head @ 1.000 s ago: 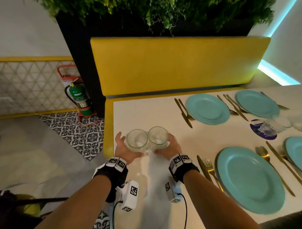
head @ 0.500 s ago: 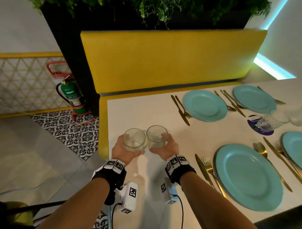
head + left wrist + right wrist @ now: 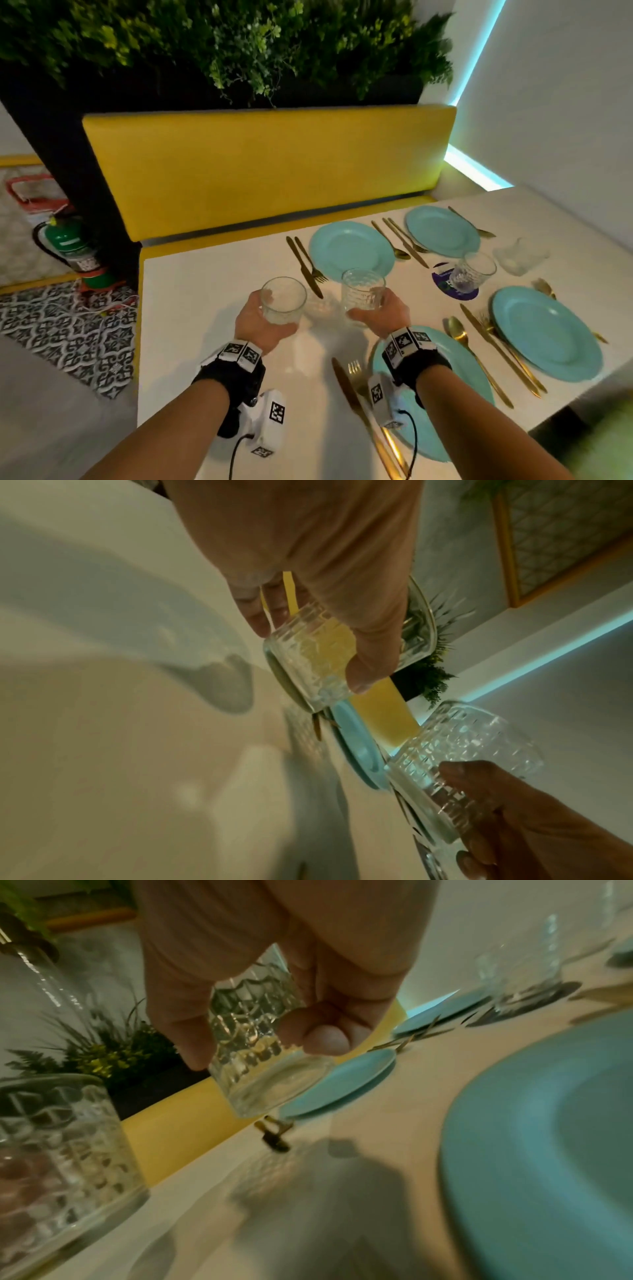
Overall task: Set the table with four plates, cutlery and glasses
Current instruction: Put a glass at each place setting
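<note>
From the head camera, a person stands at a white bench (image 3: 205,291) and holds two patterned tumblers above it, well apart from each other. The left hand (image 3: 260,323) wraps around one glass (image 3: 282,301); the right hand (image 3: 383,317) wraps around a second glass (image 3: 363,291). Four teal plates sit on the bench: one at the far side (image 3: 351,251), another beside it (image 3: 442,231), one at the right (image 3: 546,334), and a near plate (image 3: 459,373) partly covered by the right wrist. Gold cutlery lies beside each, including a knife and fork (image 3: 306,263) left of the far plate. A third glass (image 3: 471,272) stands on a dark coaster (image 3: 442,282), and a fourth glass (image 3: 519,255) sits just beyond it. A yellow booth seat (image 3: 267,171) backs the bench under green foliage (image 3: 239,44).

At the left wrist camera, the grip is closed on the tumbler (image 3: 315,664), thumb and fingers (image 3: 260,620) pressing its sides clear of the bench. The other glass (image 3: 459,767) shows at lower right in the right hand (image 3: 534,821).

At the right wrist camera, the grip clasps its tumbler (image 3: 260,1053), base raised off the surface. The left hand's glass (image 3: 58,1156) looms at the left edge, and the near plate (image 3: 534,1150) fills the right.
</note>
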A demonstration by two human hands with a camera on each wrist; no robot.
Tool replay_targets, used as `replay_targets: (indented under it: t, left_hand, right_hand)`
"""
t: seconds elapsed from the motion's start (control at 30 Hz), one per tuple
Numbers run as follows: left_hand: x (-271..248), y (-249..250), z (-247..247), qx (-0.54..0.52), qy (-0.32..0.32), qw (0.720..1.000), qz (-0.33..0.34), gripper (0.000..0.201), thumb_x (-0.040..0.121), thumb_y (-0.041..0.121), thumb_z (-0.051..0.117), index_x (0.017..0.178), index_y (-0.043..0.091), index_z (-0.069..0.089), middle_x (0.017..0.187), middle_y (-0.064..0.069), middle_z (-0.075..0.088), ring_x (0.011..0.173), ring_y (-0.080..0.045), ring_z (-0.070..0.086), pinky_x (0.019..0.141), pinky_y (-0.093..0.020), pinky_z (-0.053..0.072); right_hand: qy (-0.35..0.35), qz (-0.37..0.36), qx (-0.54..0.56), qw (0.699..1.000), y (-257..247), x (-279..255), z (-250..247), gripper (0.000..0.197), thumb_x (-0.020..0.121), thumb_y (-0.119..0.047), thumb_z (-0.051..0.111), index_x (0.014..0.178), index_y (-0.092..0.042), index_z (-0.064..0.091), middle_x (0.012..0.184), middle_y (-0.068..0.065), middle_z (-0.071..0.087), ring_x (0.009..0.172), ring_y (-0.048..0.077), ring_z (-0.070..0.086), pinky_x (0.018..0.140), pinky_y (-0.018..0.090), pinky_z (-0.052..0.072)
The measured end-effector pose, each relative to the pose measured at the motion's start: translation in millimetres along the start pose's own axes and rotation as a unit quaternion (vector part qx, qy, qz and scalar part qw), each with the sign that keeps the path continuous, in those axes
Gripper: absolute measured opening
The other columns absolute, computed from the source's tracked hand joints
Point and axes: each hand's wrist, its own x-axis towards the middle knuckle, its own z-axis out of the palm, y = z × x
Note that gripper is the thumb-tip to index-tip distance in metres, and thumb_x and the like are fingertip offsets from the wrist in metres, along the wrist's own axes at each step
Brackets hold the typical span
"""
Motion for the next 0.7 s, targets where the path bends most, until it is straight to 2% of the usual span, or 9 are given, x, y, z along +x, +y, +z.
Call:
replay_targets:
  t: [0.2, 0.33, 0.5, 0.7]
  left_hand:
    - [11, 40, 59, 0.008, -0.016, 1.000, 0.004, 0.076, 0.063, 0.016, 0.084, 0.128, 0.017, 0.046, 0.122, -0.006, 0.059, 0.112, -0.024, 0.056, 0.093, -0.029, 0.047]
    - [19, 54, 89, 0.010, -0.021, 1.000, -0.002, 0.079, 0.063, 0.017, 0.084, 0.131, 0.018, 0.045, 0.126, -0.006, 0.058, 0.116, -0.024, 0.054, 0.095, -0.028, 0.045]
    - [26, 64, 115, 0.018, -0.019, 1.000, -0.009, 0.083, 0.064, 0.015, 0.084, 0.136, 0.018, 0.042, 0.130, -0.006, 0.056, 0.120, -0.024, 0.051, 0.098, -0.029, 0.042]
    - [30, 66, 132, 0.051, -0.023, 0.998, -0.021, 0.090, 0.063, 0.019, 0.085, 0.140, 0.018, 0.037, 0.134, -0.005, 0.054, 0.124, -0.023, 0.050, 0.103, -0.028, 0.040]
  right_hand:
    - [0.029, 0.044, -0.008, 0.999, 45, 60, -50, 0.070, 0.064, -0.034, 0.082, 0.124, -0.011, 0.053, 0.122, 0.010, 0.062, 0.112, 0.026, 0.058, 0.092, 0.031, 0.049]
    - [0.030, 0.074, -0.006, 0.997, 72, 95, -68, 0.071, 0.064, -0.033, 0.082, 0.124, -0.010, 0.052, 0.123, 0.011, 0.062, 0.114, 0.028, 0.057, 0.092, 0.033, 0.047]
    - [0.026, 0.112, -0.001, 0.993, 96, 127, -77, 0.083, 0.063, -0.032, 0.083, 0.132, -0.006, 0.043, 0.128, 0.013, 0.058, 0.116, 0.030, 0.057, 0.097, 0.035, 0.047]
    - [0.026, 0.113, -0.003, 0.993, 111, 148, -80, 0.080, 0.065, -0.033, 0.082, 0.131, -0.010, 0.043, 0.126, 0.010, 0.058, 0.117, 0.029, 0.055, 0.096, 0.032, 0.043]
